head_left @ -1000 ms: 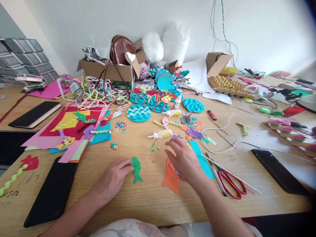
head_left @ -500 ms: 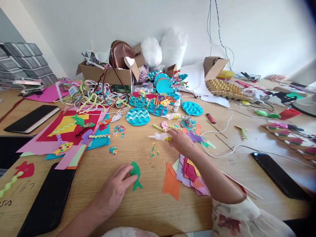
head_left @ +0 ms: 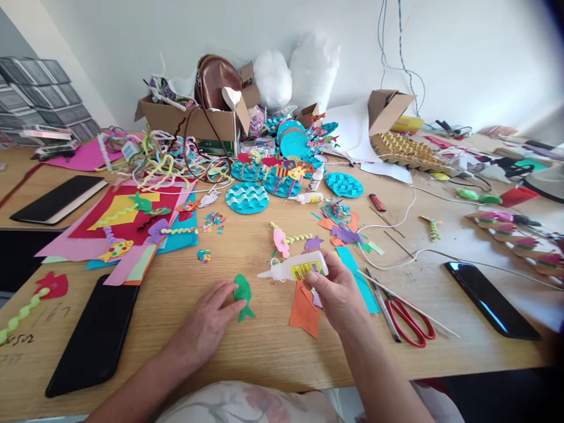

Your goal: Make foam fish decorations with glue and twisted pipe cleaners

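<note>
My left hand [head_left: 207, 323] rests on the table with thumb and fingertips closed on the left edge of a green paper fish [head_left: 242, 295], whose tail points toward me. My right hand [head_left: 342, 294] grips a white glue bottle [head_left: 293, 268] with a yellow label, tilted so its narrow nozzle points left above the table. The nozzle tip is apart from the fish. Behind the bottle lie a pink paper fish [head_left: 281, 242] on a twisted yellow-green pipe cleaner and a small purple paper fish [head_left: 314, 242]. Orange paper [head_left: 304, 314] sits partly beneath my right hand.
Red-handled scissors [head_left: 409, 320], a pen [head_left: 383, 308] and a thin stick lie to the right. Phones [head_left: 489, 299] flank both sides. Decorated blue discs [head_left: 247, 198], another glue bottle [head_left: 306, 198] and coloured paper sheets [head_left: 127, 229] are farther back. A white cable [head_left: 392, 276] crosses the right side.
My right hand has lifted the glue bottle off the table and drawn it toward me, tipping its nozzle slightly down. My left hand stays at the green fish.
</note>
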Available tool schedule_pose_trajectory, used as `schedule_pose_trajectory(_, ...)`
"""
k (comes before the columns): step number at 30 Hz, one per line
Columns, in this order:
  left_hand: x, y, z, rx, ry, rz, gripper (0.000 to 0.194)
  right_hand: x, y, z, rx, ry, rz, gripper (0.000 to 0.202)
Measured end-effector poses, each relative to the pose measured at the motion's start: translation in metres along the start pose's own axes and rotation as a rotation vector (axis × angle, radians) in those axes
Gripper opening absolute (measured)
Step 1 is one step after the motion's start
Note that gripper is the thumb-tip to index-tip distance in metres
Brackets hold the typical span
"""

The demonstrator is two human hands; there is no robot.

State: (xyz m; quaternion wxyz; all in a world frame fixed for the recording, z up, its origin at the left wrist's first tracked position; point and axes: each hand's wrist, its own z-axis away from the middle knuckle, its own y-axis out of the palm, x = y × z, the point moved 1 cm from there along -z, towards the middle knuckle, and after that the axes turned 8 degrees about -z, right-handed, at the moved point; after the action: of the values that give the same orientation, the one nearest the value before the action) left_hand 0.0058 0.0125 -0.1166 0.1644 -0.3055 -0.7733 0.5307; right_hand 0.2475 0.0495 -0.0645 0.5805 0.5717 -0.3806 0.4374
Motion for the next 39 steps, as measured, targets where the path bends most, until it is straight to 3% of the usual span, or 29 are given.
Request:
schedule_pose_trajectory(4, -0.002, 0.002, 0.002, 0.012, -0.009, 0.010, 0.046, -0.013, 0.011, 0.002, 0.025, 0.037, -0.041, 0.034)
schedule_pose_trajectory(10, -0.002, 0.006, 0.003, 0.003, -0.011, 0.016, 0.040, -0.018, 0.023, 0.004, 0.120, 0.074, 0.080, 0.036)
schedule_pose_trajectory(14, -0.002, 0.006, 0.002, -0.013, -0.007, 0.003, 0.036, -0.022, 0.030, 0.003, 0.136, -0.011, 0.221, 0.034)
schedule_pose_trajectory(20, -0.002, 0.007, 0.003, -0.050, -0.010, -0.027, 0.035, -0.017, 0.038, -0.001, 0.113, -0.182, 0.640, 0.027)
schedule_pose_trajectory(39, -0.005, 0.011, 0.002, -0.082, -0.017, -0.063, 0.032, -0.016, 0.047, -0.009, 0.171, -0.197, 0.677, 0.022)
